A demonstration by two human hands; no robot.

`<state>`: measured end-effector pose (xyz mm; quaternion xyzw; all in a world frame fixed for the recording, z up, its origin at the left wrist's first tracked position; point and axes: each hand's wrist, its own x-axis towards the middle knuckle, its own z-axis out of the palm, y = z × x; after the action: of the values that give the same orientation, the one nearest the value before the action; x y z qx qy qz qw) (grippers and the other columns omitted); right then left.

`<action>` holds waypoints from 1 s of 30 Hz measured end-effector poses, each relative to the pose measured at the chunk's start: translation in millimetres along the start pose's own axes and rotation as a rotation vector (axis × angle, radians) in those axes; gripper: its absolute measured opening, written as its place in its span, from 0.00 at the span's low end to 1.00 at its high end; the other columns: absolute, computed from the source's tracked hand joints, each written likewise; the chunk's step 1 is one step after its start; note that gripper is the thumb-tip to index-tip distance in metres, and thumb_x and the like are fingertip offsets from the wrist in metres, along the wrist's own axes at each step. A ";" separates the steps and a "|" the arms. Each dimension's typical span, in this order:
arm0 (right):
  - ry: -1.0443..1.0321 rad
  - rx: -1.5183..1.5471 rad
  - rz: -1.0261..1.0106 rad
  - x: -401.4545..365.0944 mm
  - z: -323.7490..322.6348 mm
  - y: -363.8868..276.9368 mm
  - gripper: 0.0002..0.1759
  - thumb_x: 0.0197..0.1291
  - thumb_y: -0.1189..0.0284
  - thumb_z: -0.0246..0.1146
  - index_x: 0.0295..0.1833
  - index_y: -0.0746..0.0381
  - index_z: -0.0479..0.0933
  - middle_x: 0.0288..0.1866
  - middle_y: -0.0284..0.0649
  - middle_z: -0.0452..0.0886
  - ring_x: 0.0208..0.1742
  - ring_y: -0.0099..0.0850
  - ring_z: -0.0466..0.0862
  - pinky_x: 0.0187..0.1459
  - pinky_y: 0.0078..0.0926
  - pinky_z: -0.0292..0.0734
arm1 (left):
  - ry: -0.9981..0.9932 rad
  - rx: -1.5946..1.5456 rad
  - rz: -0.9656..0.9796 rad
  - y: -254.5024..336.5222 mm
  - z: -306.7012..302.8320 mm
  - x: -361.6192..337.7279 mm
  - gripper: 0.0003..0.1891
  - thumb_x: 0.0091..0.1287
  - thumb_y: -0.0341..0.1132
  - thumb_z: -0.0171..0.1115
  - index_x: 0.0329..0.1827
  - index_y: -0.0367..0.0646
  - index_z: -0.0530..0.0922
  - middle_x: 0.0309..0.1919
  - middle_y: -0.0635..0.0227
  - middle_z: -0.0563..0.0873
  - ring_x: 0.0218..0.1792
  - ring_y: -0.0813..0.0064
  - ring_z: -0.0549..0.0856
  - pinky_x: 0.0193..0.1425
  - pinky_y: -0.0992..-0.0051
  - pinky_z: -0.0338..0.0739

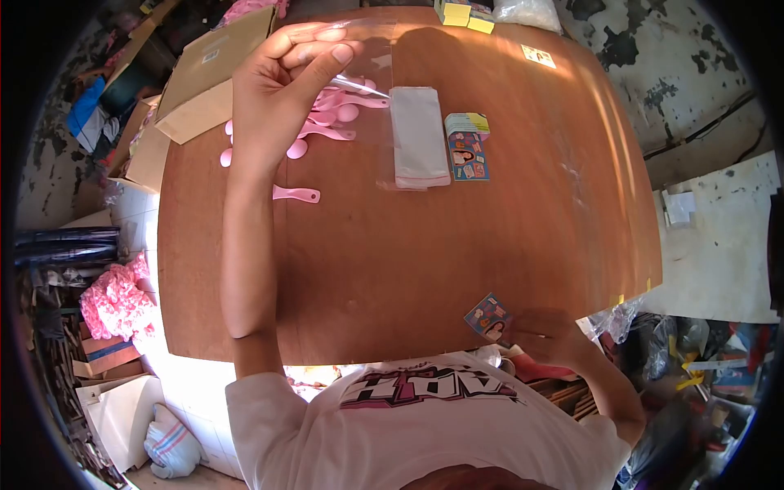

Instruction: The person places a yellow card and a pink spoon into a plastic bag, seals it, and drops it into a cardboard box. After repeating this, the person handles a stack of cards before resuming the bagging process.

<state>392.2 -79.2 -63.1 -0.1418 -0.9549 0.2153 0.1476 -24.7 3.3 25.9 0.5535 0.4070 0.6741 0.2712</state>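
Observation:
My left hand (286,86) is raised over the far left of the table, thumb and fingers pinched on a clear plastic bag (377,49). Below and behind it lies a pile of pink plastic pieces with handles and rounded ends (331,102); one pink handle (298,194) lies nearer. To its right is a stack of clear plastic bags (420,135), beside a stack of printed cards (469,163). Close to the table's near edge, my right hand (545,336) is in shadow, its fingers closed at the edge of a blue printed card (488,317).
The brown wooden table (425,269) fills the middle. A cardboard box (208,73) stands at its far left. Yellow stacks (467,15) and a plastic bundle (527,12) sit along the far edge, with a single card (538,55) at far right.

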 end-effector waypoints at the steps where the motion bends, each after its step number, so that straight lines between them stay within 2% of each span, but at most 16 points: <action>1: -0.001 0.000 0.001 11.8 -8.8 0.6 0.14 0.48 0.77 0.71 0.44 0.61 0.84 0.42 0.37 0.86 0.44 0.35 0.87 0.44 0.36 0.84 | -0.008 0.008 -0.009 0.7 -0.3 0.1 0.13 0.67 0.28 0.66 0.53 0.34 0.79 0.38 0.61 0.90 0.32 0.70 0.91 0.20 0.80 0.85; 2: 0.151 -0.020 -0.055 27.0 -19.4 3.0 0.13 0.48 0.78 0.71 0.42 0.63 0.83 0.38 0.38 0.85 0.39 0.36 0.87 0.38 0.35 0.84 | -0.008 0.009 -0.008 1.7 0.2 -0.6 0.13 0.67 0.28 0.66 0.53 0.34 0.79 0.38 0.61 0.90 0.32 0.70 0.91 0.20 0.80 0.85; 3: 0.302 -0.041 -0.113 41.2 -32.1 5.2 0.12 0.48 0.79 0.71 0.40 0.65 0.82 0.34 0.40 0.85 0.33 0.37 0.87 0.33 0.34 0.83 | -0.022 0.010 -0.109 3.3 2.0 -2.6 0.14 0.67 0.28 0.67 0.54 0.35 0.79 0.38 0.62 0.90 0.32 0.73 0.90 0.21 0.81 0.84; 4: 0.384 -0.083 -0.150 54.5 -47.1 7.6 0.10 0.50 0.80 0.70 0.40 0.68 0.81 0.33 0.43 0.85 0.32 0.38 0.87 0.31 0.32 0.82 | -0.033 0.011 -0.207 5.4 3.8 -4.0 0.15 0.66 0.28 0.68 0.55 0.36 0.80 0.37 0.63 0.90 0.31 0.76 0.90 0.21 0.82 0.82; 5: 0.468 -0.125 -0.191 67.5 -62.4 8.9 0.10 0.52 0.80 0.70 0.40 0.70 0.80 0.32 0.45 0.84 0.30 0.38 0.86 0.29 0.30 0.81 | -0.028 0.012 -0.197 5.5 4.8 -4.9 0.15 0.66 0.28 0.68 0.55 0.36 0.80 0.37 0.63 0.90 0.31 0.76 0.90 0.21 0.82 0.82; 9: 0.899 0.135 -0.113 130.0 -90.1 5.3 0.08 0.66 0.79 0.63 0.48 0.73 0.80 0.38 0.47 0.86 0.32 0.29 0.85 0.33 0.21 0.80 | -0.113 0.110 -0.219 14.7 16.1 -12.1 0.15 0.66 0.26 0.67 0.55 0.36 0.80 0.37 0.64 0.91 0.33 0.82 0.89 0.31 0.82 0.83; 11: 1.010 0.230 -0.145 174.5 -97.3 1.2 0.11 0.70 0.75 0.61 0.51 0.71 0.79 0.41 0.48 0.86 0.36 0.28 0.84 0.33 0.23 0.79 | -0.219 -0.009 -0.136 13.1 17.9 -15.4 0.15 0.66 0.23 0.65 0.56 0.33 0.79 0.38 0.62 0.91 0.37 0.81 0.89 0.37 0.82 0.83; 12: 1.009 0.233 -0.165 194.4 -99.6 6.9 0.11 0.70 0.75 0.61 0.51 0.71 0.79 0.41 0.48 0.86 0.36 0.28 0.84 0.33 0.23 0.79 | -0.231 -0.035 -0.170 19.5 20.7 -18.7 0.15 0.66 0.21 0.64 0.56 0.31 0.79 0.38 0.61 0.91 0.41 0.79 0.88 0.43 0.81 0.82; 15: 1.069 0.343 -0.275 233.3 -99.6 20.1 0.10 0.67 0.78 0.64 0.51 0.73 0.80 0.40 0.43 0.86 0.33 0.23 0.84 0.34 0.18 0.82 | -0.289 0.063 -0.110 21.1 21.5 -25.6 0.13 0.65 0.19 0.65 0.53 0.31 0.79 0.41 0.58 0.90 0.42 0.74 0.89 0.46 0.77 0.86; 17: 1.140 0.392 -0.210 245.4 -96.4 23.5 0.10 0.66 0.77 0.65 0.49 0.72 0.81 0.39 0.41 0.87 0.33 0.21 0.84 0.33 0.17 0.82 | -0.293 0.116 -0.125 29.0 23.4 -27.9 0.12 0.65 0.19 0.65 0.51 0.30 0.79 0.40 0.58 0.90 0.42 0.76 0.89 0.46 0.78 0.86; 19: 1.088 0.359 -0.165 246.6 -93.7 23.6 0.10 0.66 0.77 0.65 0.48 0.72 0.81 0.38 0.41 0.87 0.33 0.21 0.84 0.33 0.17 0.82 | -0.260 0.110 -0.105 29.4 24.2 -29.4 0.12 0.65 0.19 0.65 0.51 0.30 0.80 0.39 0.59 0.90 0.40 0.77 0.89 0.45 0.78 0.86; 20: 1.043 0.316 -0.108 245.5 -92.2 24.1 0.09 0.66 0.77 0.65 0.47 0.72 0.82 0.38 0.40 0.87 0.33 0.21 0.84 0.33 0.18 0.83 | -0.279 0.134 -0.135 28.0 20.9 -28.3 0.16 0.65 0.20 0.65 0.56 0.32 0.78 0.39 0.59 0.90 0.38 0.78 0.89 0.43 0.81 0.84; 24: 0.907 0.293 -0.024 238.0 -90.3 32.4 0.08 0.65 0.77 0.65 0.47 0.71 0.83 0.36 0.39 0.87 0.32 0.19 0.83 0.32 0.16 0.80 | -0.275 0.217 -0.132 31.7 20.8 -27.4 0.20 0.66 0.21 0.65 0.61 0.33 0.76 0.36 0.62 0.90 0.35 0.82 0.87 0.38 0.85 0.79; 26: 0.715 0.247 0.059 234.4 -92.9 35.1 0.09 0.64 0.77 0.66 0.47 0.69 0.83 0.35 0.37 0.87 0.31 0.17 0.82 0.30 0.15 0.76 | -0.313 0.209 -0.259 36.7 22.7 -27.5 0.23 0.66 0.22 0.65 0.64 0.33 0.74 0.37 0.65 0.90 0.37 0.85 0.86 0.36 0.86 0.75; 29: 0.604 0.301 0.094 236.9 -91.3 29.5 0.08 0.63 0.76 0.67 0.46 0.68 0.84 0.34 0.36 0.87 0.30 0.15 0.81 0.29 0.14 0.73 | -0.359 0.185 -0.215 20.8 26.2 -30.9 0.23 0.66 0.21 0.65 0.64 0.33 0.74 0.40 0.66 0.89 0.39 0.86 0.84 0.37 0.85 0.75; 30: 0.586 0.327 0.123 236.0 -91.2 30.0 0.10 0.65 0.77 0.66 0.49 0.69 0.81 0.38 0.40 0.87 0.34 0.19 0.84 0.33 0.16 0.78 | -0.374 0.209 -0.298 27.6 26.9 -29.3 0.24 0.66 0.20 0.65 0.65 0.33 0.73 0.44 0.64 0.88 0.42 0.85 0.84 0.39 0.84 0.76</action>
<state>213.4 59.4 54.1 -0.2296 -0.8143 0.3241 0.4234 10.8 -28.4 35.4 0.6273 0.4945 0.4670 0.3794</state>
